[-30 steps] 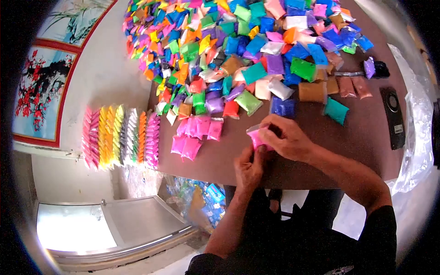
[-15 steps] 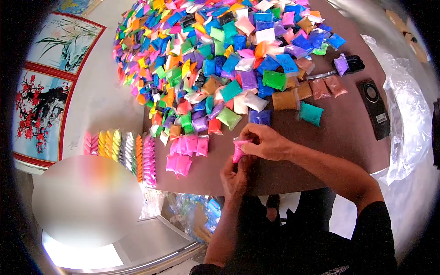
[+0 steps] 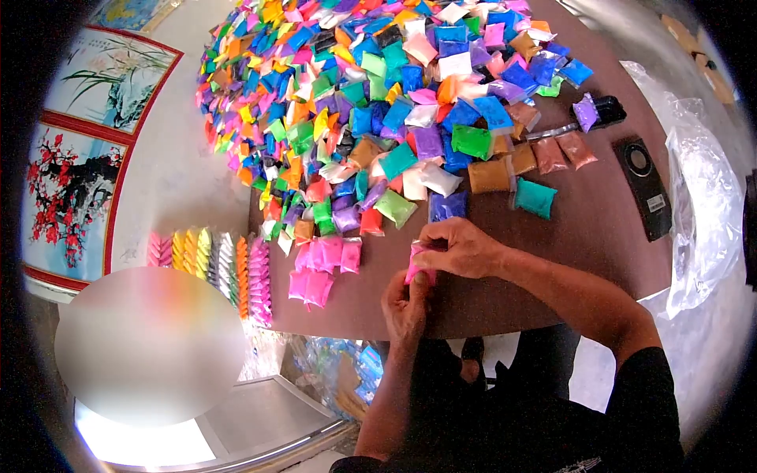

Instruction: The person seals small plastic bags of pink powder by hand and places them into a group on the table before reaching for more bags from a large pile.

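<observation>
Between my two hands, over the near part of the table, is a small pink packet in clear wrap. My left hand pinches its lower end, thumb on the front. From the right, my right hand grips the packet's upper side, its fingers curled. A group of pink packets lies on the table to the left of my hands. Just beyond my right hand is a dark blue packet, and a light green packet lies near it.
A large heap of colourful packets covers the far side of the brown table. Rows of packets line the left edge. At the right are a black flat device, a black object and clear plastic sheeting.
The pink packet sits slightly lower and more of it is covered by my fingers. My left thumb has moved up onto its front. The view has shifted slightly.
</observation>
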